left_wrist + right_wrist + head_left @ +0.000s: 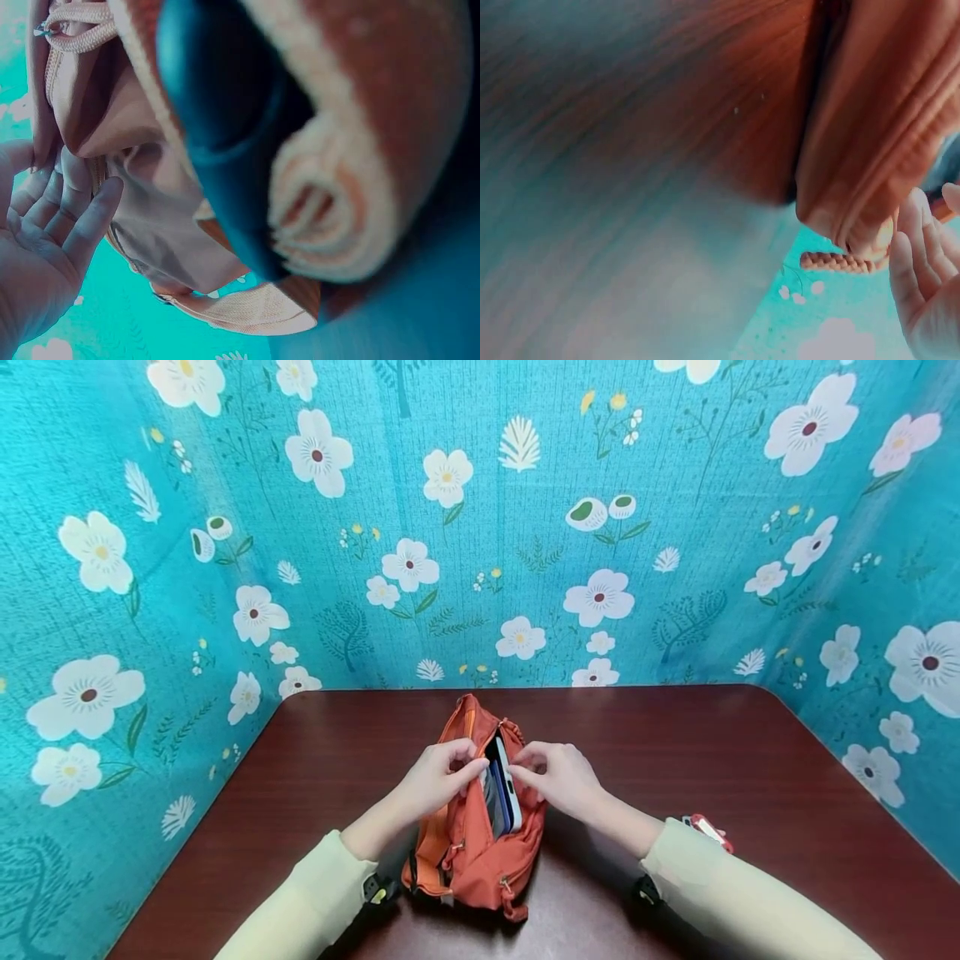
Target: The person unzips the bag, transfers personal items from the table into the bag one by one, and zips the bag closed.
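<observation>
An orange zippered bag [498, 864] lies on the table with its top opening spread apart. Inside the opening stands a phone [514, 814] with a pale edge, beside a dark blue layer. My left hand [442, 772] pinches the left lip of the opening between thumb and fingers; the left wrist view shows the fingers [79, 217] against the fabric. On the opposite side, my right hand [558, 777] grips the right lip, its thumb close to the phone. In the right wrist view, the fingers [911, 270] are beside the bag's edge, partly cut off by the frame.
The dark reddish-brown table [645, 727] extends around the bag. A small red and white object [708, 828] lies to the right, partly behind the right sleeve [720, 877]. Blue floral cloth [465, 577] hangs behind the table and along both sides.
</observation>
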A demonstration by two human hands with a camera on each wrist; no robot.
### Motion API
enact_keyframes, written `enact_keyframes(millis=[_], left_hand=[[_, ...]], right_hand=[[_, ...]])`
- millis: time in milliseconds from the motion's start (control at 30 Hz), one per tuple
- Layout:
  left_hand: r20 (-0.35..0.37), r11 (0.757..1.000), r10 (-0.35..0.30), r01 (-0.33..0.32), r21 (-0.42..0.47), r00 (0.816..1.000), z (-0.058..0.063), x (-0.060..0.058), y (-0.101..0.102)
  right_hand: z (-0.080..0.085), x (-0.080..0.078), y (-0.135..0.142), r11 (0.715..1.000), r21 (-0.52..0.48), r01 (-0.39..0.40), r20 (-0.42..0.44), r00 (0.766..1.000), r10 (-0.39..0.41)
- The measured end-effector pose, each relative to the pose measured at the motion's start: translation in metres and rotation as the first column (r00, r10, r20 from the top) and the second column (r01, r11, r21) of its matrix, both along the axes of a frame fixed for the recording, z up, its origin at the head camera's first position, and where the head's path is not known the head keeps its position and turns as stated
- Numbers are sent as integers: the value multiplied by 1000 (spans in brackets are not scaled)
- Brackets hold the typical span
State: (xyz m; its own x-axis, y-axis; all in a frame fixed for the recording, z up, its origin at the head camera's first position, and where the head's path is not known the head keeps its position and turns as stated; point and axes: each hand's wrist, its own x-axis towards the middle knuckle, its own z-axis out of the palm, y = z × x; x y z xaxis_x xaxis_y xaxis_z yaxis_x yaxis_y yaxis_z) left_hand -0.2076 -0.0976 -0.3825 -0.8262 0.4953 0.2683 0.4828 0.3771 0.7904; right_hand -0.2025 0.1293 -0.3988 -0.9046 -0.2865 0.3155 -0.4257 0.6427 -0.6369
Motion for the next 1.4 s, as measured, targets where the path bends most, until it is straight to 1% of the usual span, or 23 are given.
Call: enact_keyframes(millis=[100, 200, 267, 433, 533, 700, 800, 900, 1000, 1133, 1267, 1400], left_hand=[[11, 1000, 10, -10, -8, 1000, -1, 1, -1], [12, 1000, 16, -16, -11, 1000, -1, 1, -1], [11, 1000, 19, -19, -11, 1000, -1, 1, -2], [9, 1000, 15, -15, -6, 1000, 0, 0, -2], [9, 1000, 13, -13, -6, 1000, -1, 0, -2], [15, 1000, 13, -13, -6, 1000, 0, 0, -2], [17, 1000, 9, -9, -8, 1000, 0, 0, -1], [18, 1000, 12, -11, -8, 1000, 1, 0, 0], [15, 1000, 17, -17, -8, 1000, 1, 1, 0], [17, 1000, 21, -21, -3, 1000, 1, 1, 0], [16, 1000, 29, -29, -2, 999, 1, 2, 0], [11, 999, 37, -37, -10, 999, 1, 2, 0]], right_hand=[[5, 3, 12, 998, 19, -56, -31, 998, 56], [11, 3, 30, 991, 22, -135, -9, 991, 135], [15, 2, 46, 983, 34, -183, 25, 983, 182], [26, -1, 95, 953, 150, -264, 78, 964, 255], [31, -1, 125, 936, 203, -287, 103, 957, 271], [35, 3, 170, 930, 252, -267, 136, 961, 239], [31, 8, 190, 933, 268, -239, 142, 968, 207], [25, 15, 205, 935, 277, -221, 175, 969, 177], [19, 20, 217, 934, 288, -210, 213, 965, 151], [12, 26, 228, 930, 304, -206, 241, 961, 135], [5, 30, 237, 925, 316, -209, 287, 951, 117], [-3, 33, 243, 927, 313, -209, 330, 939, 100]])
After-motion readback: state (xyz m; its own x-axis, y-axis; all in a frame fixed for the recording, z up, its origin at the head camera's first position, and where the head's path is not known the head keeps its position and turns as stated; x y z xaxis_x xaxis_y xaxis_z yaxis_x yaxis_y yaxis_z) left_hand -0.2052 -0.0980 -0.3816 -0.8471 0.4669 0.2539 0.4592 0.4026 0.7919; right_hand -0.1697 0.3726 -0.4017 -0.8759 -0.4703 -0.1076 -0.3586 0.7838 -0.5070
